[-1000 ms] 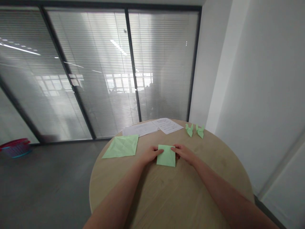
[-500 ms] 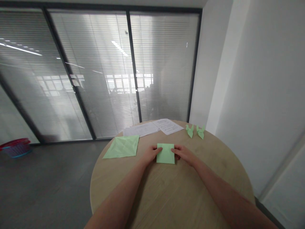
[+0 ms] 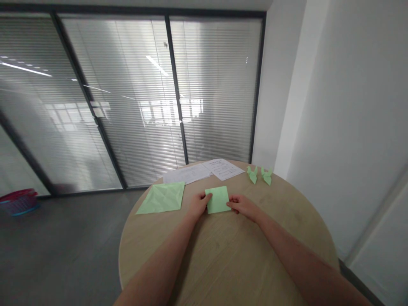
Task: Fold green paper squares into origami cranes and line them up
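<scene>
A small green square of folded paper [image 3: 218, 199] is held between my two hands, a little tilted, over the middle of the round table. My left hand [image 3: 199, 204] pinches its left edge, thumb on top and fingers underneath. At the lower right edge, my right hand [image 3: 242, 205] grips it between thumb and curled fingers. Left of my hands lies a larger creased green sheet [image 3: 165, 197], spread flat. Two green origami birds [image 3: 252, 174] stand side by side beyond my right hand.
White printed sheets [image 3: 223, 168] overlap at the far side of the wooden table [image 3: 219, 263]. Behind it are glass panels with blinds [image 3: 219, 93], and a white wall [image 3: 357, 127] rises on the right. A red and blue basket [image 3: 19, 202] sits on the floor at far left.
The folded paper has turned slightly counterclockwise and risen a bit in view. My right hand has shifted its hold down to the lower right corner. The camera view has moved a little.
</scene>
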The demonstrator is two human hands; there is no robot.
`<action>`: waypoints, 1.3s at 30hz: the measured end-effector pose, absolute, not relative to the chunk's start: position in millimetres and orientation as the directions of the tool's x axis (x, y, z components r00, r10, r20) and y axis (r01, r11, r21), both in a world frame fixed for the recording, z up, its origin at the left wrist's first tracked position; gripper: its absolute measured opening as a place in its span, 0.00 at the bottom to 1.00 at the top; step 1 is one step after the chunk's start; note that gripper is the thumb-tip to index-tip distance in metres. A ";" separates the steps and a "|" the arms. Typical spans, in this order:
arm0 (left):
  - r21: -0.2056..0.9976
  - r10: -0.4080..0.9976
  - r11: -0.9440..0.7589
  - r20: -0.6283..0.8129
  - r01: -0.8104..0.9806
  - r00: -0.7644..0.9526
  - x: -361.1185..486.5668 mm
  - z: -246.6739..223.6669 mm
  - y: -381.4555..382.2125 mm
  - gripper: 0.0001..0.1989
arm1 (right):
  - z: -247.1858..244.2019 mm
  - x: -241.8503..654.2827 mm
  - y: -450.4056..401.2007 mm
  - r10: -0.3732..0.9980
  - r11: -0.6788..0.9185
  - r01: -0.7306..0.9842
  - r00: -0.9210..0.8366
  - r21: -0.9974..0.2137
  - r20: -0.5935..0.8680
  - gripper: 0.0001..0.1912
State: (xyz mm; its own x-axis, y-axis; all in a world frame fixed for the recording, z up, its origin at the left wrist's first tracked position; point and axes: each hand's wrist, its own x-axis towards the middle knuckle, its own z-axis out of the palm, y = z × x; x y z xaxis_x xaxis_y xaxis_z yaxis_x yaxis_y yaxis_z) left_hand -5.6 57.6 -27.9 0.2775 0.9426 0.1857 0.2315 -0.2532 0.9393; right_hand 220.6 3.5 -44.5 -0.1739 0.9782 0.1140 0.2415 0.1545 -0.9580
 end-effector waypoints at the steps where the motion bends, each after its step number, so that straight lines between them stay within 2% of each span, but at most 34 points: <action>1: 0.946 0.947 -0.237 0.174 0.221 0.269 -5.3 -27.4 56.9 0.24 | -44.9 220.7 4.0 0.978 0.154 0.240 -0.173 -0.959 0.113 0.14; 6: 0.967 0.967 -0.218 0.195 0.134 0.165 -5.6 -26.6 57.8 0.23 | -45.4 221.5 4.6 0.979 0.151 0.234 -0.173 -0.960 0.112 0.14; 17: 0.974 0.979 -0.203 0.201 0.098 0.026 -11.6 -18.4 58.9 0.22 | -50.0 223.3 9.0 0.980 0.141 0.236 -0.171 -0.962 0.102 0.12; 24: 0.987 0.974 -0.147 0.134 0.060 0.181 -8.3 -20.8 54.6 0.26 | -44.4 222.8 4.2 0.979 0.143 0.249 -0.175 -0.958 0.101 0.13; 32: 0.989 0.955 -0.124 0.096 0.083 0.282 -5.9 -23.8 52.1 0.25 | -45.4 222.5 3.7 0.974 0.169 0.226 -0.186 -0.959 0.128 0.17; 39: 0.987 0.895 -0.103 0.037 0.126 0.444 -4.1 -22.4 48.4 0.24 | -47.7 216.9 4.1 0.974 0.166 0.040 -0.166 -0.985 0.157 0.22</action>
